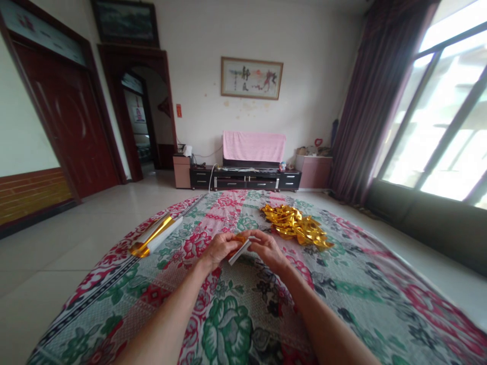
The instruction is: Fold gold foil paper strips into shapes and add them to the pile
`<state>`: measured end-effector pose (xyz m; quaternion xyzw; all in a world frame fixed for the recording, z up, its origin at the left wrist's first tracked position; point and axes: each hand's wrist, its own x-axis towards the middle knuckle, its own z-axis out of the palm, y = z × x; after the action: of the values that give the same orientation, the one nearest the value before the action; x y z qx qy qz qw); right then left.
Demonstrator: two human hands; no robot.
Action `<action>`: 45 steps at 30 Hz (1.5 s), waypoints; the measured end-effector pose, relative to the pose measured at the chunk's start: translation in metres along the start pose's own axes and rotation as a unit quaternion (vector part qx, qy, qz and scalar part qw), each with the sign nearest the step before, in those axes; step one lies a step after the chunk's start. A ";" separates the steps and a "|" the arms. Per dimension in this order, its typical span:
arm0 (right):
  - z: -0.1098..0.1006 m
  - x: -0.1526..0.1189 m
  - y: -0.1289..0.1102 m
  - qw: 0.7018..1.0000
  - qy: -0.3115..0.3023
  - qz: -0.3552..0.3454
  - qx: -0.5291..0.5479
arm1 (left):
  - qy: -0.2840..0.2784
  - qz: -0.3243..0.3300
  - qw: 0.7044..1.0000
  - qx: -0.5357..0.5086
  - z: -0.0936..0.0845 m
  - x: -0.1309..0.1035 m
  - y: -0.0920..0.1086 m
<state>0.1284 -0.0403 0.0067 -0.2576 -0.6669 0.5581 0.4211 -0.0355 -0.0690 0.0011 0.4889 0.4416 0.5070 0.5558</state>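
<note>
Between my two hands, above the middle of the table, is a small folded sheet of gold foil paper (239, 252) with its pale underside showing. The fingers of my left hand (220, 250) pinch its left side. On its right edge, the fingers and thumb of my right hand (266, 248) are closed. Beyond my right hand lies a heap of folded gold foil paper pieces (294, 225). A curled stack of gold foil sheets (158, 234), white on the back, rests to the left of my left hand.
A flowered cloth (228, 329) in red, green and grey covers the round table. Past its far edge stands a low black cabinet (247, 181) with a pink cloth (254, 147) draped over something on top. A window with a purple curtain (365, 101) is at the right.
</note>
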 end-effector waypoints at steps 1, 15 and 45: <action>0.000 0.000 -0.001 1.000 -0.003 0.001 0.014 | -0.005 0.000 1.000 -0.001 0.000 0.000 0.000; -0.003 0.000 0.000 0.999 -0.009 0.030 -0.025 | 0.022 0.052 0.995 0.083 0.004 0.001 0.002; -0.002 0.005 0.002 0.983 0.162 -0.062 -0.054 | 0.140 0.130 0.972 0.138 0.001 0.002 0.003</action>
<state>0.1277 -0.0346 0.0065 -0.3251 -0.6338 0.4450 0.5428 -0.0348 -0.0668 0.0041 0.5380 0.5134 0.5726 0.3450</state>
